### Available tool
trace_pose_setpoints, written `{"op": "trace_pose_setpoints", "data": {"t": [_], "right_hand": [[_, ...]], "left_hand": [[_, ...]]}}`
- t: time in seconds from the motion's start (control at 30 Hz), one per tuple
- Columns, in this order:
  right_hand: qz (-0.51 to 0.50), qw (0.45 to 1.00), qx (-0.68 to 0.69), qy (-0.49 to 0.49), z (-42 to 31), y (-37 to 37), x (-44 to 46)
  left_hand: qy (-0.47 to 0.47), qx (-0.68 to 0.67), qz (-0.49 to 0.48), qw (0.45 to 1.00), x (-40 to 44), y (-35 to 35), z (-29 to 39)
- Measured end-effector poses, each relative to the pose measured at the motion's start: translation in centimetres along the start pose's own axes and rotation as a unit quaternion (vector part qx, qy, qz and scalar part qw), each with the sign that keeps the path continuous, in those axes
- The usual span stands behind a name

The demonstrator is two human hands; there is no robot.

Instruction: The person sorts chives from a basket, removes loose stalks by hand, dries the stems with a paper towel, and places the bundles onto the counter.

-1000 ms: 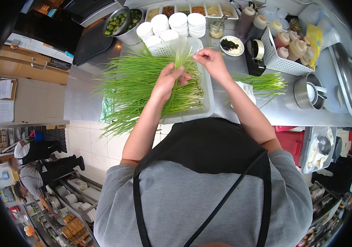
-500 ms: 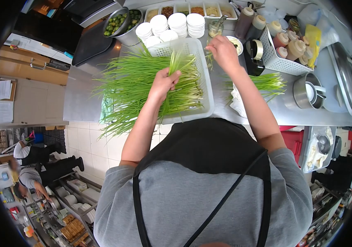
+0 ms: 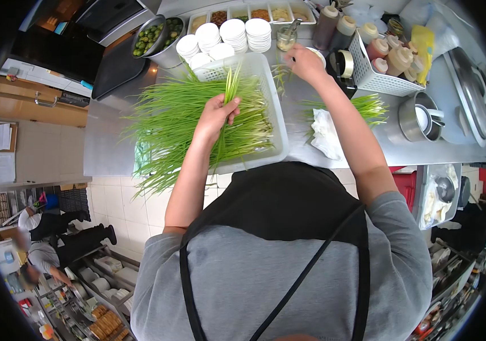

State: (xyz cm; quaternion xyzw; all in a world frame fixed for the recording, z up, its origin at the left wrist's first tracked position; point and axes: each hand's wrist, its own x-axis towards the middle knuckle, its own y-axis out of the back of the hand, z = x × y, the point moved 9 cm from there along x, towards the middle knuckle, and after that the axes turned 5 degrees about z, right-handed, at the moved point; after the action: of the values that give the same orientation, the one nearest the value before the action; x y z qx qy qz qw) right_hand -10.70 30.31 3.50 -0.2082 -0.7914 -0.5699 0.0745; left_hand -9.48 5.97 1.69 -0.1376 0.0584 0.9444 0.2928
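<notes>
And here's the counter point(image 3: 107, 128), smooth metal, a soft shine on its left end! Along the near edge, the pale plastic basket point(image 3: 279, 125), smooth-rimmed with pierced walls, under smooth green stalks point(image 3: 166, 111). Right of it, a crumpled white wad point(image 3: 326, 136), paper or cloth, can't tell. Over at the right end, a shiny metal pot point(image 3: 409, 118); toward the back edge, a glass jar point(image 3: 284, 42) and plastic squeeze bottles point(image 3: 400, 58). And the apron point(image 3: 288, 190), matt black cloth!
</notes>
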Motion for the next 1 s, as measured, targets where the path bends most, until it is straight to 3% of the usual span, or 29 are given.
{"op": "trace_pose_setpoints", "data": {"t": [0.1, 0.17, 0.2, 0.27, 0.33, 0.47, 0.63, 0.73, 0.8, 0.87, 0.97, 1.0], "right_hand": [[-0.075, 0.994, 0.006, -0.077, 1.2, 0.8, -2.7], [0.111, 0.988, 0.095, 0.056, -0.5, 5.1, -5.3], [0.112, 0.988, 0.09, 0.05, -0.1, 5.9, -6.9], [-0.028, 0.988, 0.126, -0.086, 2.7, 5.1, -10.4], [-0.156, 0.973, 0.067, -0.156, 3.8, 4.0, -15.3], [-0.057, 0.994, -0.028, -0.091, 2.3, 3.6, -22.8], [-0.011, 0.989, 0.078, -0.126, 4.4, 3.6, -24.3], [0.085, 0.982, 0.131, -0.108, 2.5, 8.6, -22.2], [0.16, 0.896, 0.354, -0.216, 2.6, 10.3, -20.6], [0.114, 0.775, 0.545, -0.299, 0.7, 8.2, -18.7], [0.025, 0.68, 0.691, -0.242, -6.1, 4.4, -14.8], [0.02, 0.685, 0.696, -0.214, -7.7, 2.6, -13.9]], "left_hand": [[-0.01, -0.008, -0.028, 1.0, 0.1, -0.5, 0.1], [-0.006, -0.003, -0.046, 0.999, 0.2, -0.7, 0.0], [-0.005, -0.002, -0.054, 0.999, 0.1, -1.0, 0.1], [-0.012, 0.009, -0.043, 0.999, -0.1, -1.0, 0.7], [-0.016, 0.012, -0.049, 0.999, 0.0, -1.0, 0.5], [-0.001, 0.005, -0.054, 0.999, 0.2, -1.4, -0.2], [0.014, -0.009, -0.05, 0.999, 0.4, -1.7, -0.6], [-0.001, -0.022, -0.051, 0.998, 0.1, -1.9, -0.1], [-0.02, -0.008, -0.062, 0.998, -0.5, -3.0, 0.9], [-0.04, -0.028, -0.064, 0.997, -0.8, -3.8, 1.7], [-0.038, -0.031, -0.072, 0.996, -0.8, -5.6, 1.5], [-0.014, -0.02, -0.077, 0.997, -0.7, -6.3, 0.7]]}}
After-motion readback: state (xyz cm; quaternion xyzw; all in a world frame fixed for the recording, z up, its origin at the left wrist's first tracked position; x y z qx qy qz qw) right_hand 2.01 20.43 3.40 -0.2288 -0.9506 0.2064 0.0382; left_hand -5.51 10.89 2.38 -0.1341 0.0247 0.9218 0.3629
